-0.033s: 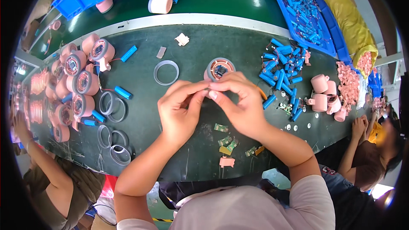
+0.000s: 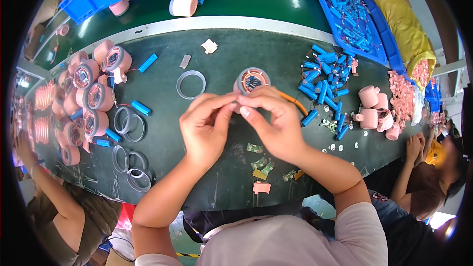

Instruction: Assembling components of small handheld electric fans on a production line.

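Over the middle of the table, my left hand [image 2: 204, 130] and my right hand [image 2: 276, 125] meet, thumbs and forefingers pinched together. Something small sits between the fingertips, too covered to name. Just beyond them stands a pink round housing [image 2: 237, 87] with a grey rim and a circuit board inside, partly hidden by my right hand. An orange curved, slender piece [image 2: 294, 102] sticks out beside my right hand. Left of the housing lies a loose grey ring [image 2: 191, 84]. Small green circuit boards [image 2: 254, 148] and a pink plastic piece [image 2: 261, 187] lie nearer me.
Pink housings [image 2: 98, 96] with blue cells crowd the left, beside several grey rings [image 2: 139, 180]. At right are a heap of blue cells [image 2: 325, 79], pink cups [image 2: 368, 118] and small pink parts [image 2: 401, 98]. A blue bin [image 2: 374, 54] stands behind. People sit on both sides.
Both hands have shifted very slightly left, still pinched together. More of the orange piece shows beside my right hand.
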Available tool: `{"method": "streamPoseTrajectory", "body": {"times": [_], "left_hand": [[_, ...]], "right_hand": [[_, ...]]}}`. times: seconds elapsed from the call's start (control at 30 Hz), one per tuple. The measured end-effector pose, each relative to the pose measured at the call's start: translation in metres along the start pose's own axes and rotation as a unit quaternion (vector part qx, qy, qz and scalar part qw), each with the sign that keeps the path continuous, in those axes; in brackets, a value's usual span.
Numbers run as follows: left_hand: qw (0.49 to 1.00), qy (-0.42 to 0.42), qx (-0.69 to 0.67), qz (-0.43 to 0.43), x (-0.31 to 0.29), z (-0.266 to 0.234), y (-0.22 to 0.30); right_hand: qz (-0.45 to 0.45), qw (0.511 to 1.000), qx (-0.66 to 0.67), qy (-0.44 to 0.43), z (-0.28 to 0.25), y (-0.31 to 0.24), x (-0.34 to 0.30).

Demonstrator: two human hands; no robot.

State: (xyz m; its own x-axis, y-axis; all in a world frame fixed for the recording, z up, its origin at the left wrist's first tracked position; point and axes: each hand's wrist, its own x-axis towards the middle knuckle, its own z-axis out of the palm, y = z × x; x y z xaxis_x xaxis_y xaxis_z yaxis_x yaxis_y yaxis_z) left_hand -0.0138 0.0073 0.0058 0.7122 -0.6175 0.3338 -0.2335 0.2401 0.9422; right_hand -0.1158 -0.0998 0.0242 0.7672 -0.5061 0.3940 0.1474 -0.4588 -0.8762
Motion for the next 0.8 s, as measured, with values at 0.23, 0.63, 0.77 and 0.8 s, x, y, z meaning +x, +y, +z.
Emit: {"method": "streamPoseTrajectory", "body": {"times": [0.23,0.63,0.77,0.8], "left_hand": [[0.999,0.040,-0.029,0.015,0.003,-0.001,-0.001],[0.978,0.020,0.198,0.067,0.013,-0.014,-0.012],[0.964,0.001,0.245,0.104,0.015,-0.011,-0.004],[0.962,-0.002,0.251,0.103,0.016,-0.009,-0.004]], "right_hand": [[0.055,0.977,0.207,0.009,0.020,0.006,0.000],[-0.002,0.926,-0.308,0.219,-0.075,0.119,0.200],[-0.153,0.883,-0.434,0.088,-0.155,0.049,0.109],[-0.054,0.871,-0.466,0.145,-0.172,0.029,0.079]]}}
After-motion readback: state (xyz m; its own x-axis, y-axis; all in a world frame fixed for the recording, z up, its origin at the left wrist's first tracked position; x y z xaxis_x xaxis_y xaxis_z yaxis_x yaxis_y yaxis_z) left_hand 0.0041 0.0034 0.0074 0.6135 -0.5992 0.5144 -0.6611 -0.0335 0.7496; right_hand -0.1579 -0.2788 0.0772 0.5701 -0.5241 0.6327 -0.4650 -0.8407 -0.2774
